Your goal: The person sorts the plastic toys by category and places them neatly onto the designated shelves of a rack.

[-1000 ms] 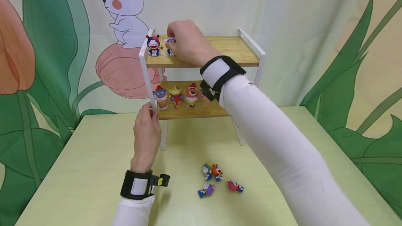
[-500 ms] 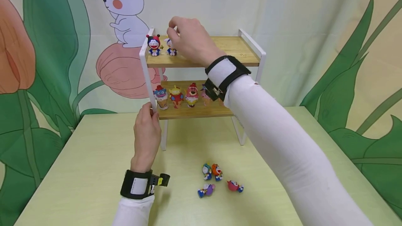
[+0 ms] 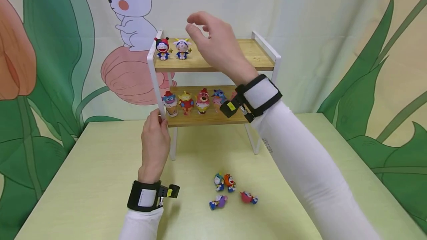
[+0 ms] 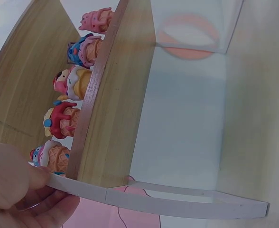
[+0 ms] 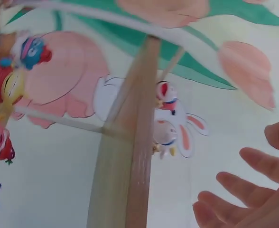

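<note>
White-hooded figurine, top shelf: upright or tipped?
Upright. The white-hooded figurine sits head up, base on the top shelf; the right hand doesn't touch it.

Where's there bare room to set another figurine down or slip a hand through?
Upper shelf: bare from the horned figurine to the right side rail, though the right hand hides part. Table: bare left of the left hand, and beneath the lower shelf down to the four loose figurines. Crowded: the lower shelf, with its row of cone figurines.
</note>
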`<state>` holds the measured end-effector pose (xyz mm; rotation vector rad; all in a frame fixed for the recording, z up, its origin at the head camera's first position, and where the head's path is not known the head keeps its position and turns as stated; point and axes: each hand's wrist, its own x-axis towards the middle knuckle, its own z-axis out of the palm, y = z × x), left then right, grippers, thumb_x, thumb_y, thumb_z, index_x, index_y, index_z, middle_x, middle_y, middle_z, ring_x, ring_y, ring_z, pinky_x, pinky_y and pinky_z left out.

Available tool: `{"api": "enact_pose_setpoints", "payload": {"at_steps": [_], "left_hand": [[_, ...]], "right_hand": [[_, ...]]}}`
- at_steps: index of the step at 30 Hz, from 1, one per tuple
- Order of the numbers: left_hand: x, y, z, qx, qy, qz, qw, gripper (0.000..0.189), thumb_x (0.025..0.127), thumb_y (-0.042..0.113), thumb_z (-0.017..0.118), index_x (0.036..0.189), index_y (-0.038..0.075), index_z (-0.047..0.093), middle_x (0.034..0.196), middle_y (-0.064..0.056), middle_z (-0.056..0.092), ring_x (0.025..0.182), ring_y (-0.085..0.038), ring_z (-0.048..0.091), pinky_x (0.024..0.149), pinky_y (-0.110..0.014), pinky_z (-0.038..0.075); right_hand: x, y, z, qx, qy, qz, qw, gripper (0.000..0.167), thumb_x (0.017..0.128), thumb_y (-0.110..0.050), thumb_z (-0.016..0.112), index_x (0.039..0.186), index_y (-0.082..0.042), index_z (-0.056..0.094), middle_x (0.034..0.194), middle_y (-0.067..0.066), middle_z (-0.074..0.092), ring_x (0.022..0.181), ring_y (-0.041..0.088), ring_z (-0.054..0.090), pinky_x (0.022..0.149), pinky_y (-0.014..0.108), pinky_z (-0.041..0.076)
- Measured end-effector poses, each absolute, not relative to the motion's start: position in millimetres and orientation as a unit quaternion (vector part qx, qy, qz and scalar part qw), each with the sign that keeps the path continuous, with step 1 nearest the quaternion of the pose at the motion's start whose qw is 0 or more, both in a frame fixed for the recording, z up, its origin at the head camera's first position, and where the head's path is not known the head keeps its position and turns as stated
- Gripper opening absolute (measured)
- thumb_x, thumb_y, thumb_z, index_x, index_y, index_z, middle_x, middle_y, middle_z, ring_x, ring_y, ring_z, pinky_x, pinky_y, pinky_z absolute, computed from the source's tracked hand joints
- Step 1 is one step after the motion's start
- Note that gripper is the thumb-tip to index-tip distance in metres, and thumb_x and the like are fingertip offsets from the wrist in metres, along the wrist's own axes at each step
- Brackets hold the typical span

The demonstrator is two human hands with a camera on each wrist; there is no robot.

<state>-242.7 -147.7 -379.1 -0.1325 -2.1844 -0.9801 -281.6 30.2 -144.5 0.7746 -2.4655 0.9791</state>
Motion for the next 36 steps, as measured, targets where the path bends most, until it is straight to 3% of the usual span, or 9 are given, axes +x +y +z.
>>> {"api": "enact_pose_setpoints", "payload": {"at_steps": [9,16,19,23,26,36], "left_hand": [[-244,-147,-380,-0.053,-0.849,-0.379,0.365,0.029,0.097,-0.002,0.055,0.125,-0.009,0.050,0.101,-0.023,0.058,0.085,-0.033,0.059,0.070,-0.044,0.056],[-243,-146,-379,-0.048,-0.851,-0.381,0.359,0.030,0.096,-0.002,0.056,0.126,-0.008,0.050,0.102,-0.023,0.058,0.086,-0.033,0.058,0.071,-0.044,0.056],[-242,-146,-379,-0.048,-0.851,-0.381,0.360,0.030,0.097,-0.002,0.056,0.125,-0.008,0.050,0.102,-0.023,0.058,0.086,-0.032,0.057,0.071,-0.044,0.056],[-242,-146,-379,-0.048,-0.851,-0.376,0.364,0.030,0.097,-0.002,0.056,0.125,-0.008,0.050,0.102,-0.023,0.058,0.085,-0.033,0.058,0.070,-0.045,0.056],[-243,-147,-380,-0.048,-0.851,-0.373,0.365,0.030,0.096,-0.002,0.056,0.125,-0.008,0.050,0.102,-0.023,0.058,0.085,-0.033,0.058,0.071,-0.045,0.056],[-242,-148,-378,-0.044,-0.853,-0.371,0.363,0.029,0.097,-0.002,0.055,0.124,-0.008,0.049,0.101,-0.023,0.057,0.084,-0.033,0.057,0.071,-0.045,0.056]], "right_hand": [[-254,56,-171,0.312,-0.826,0.381,0.273,0.035,0.102,-0.025,0.050,0.132,-0.008,0.058,0.135,0.001,0.056,0.129,0.001,0.041,0.105,0.017,0.028],[-231,75,-201,0.332,-0.795,0.415,0.293,0.031,0.099,-0.020,0.057,0.125,-0.005,0.063,0.130,0.004,0.060,0.125,0.008,0.048,0.103,0.026,0.036],[-221,82,-219,0.340,-0.786,0.430,0.286,0.029,0.097,-0.017,0.060,0.122,-0.004,0.065,0.129,0.006,0.060,0.121,0.013,0.051,0.094,0.029,0.047],[-211,93,-244,0.341,-0.794,0.443,0.238,0.027,0.096,-0.016,0.064,0.120,-0.005,0.065,0.126,0.005,0.062,0.114,0.014,0.055,0.086,0.032,0.051],[-207,99,-262,0.341,-0.809,0.441,0.187,0.028,0.096,-0.016,0.065,0.121,-0.005,0.064,0.123,0.004,0.063,0.111,0.015,0.056,0.092,0.036,0.049],[-213,113,-314,0.324,-0.852,0.409,-0.043,0.039,0.094,-0.022,0.068,0.130,-0.010,0.059,0.124,0.003,0.063,0.103,0.016,0.064,0.086,0.034,0.052]]}}
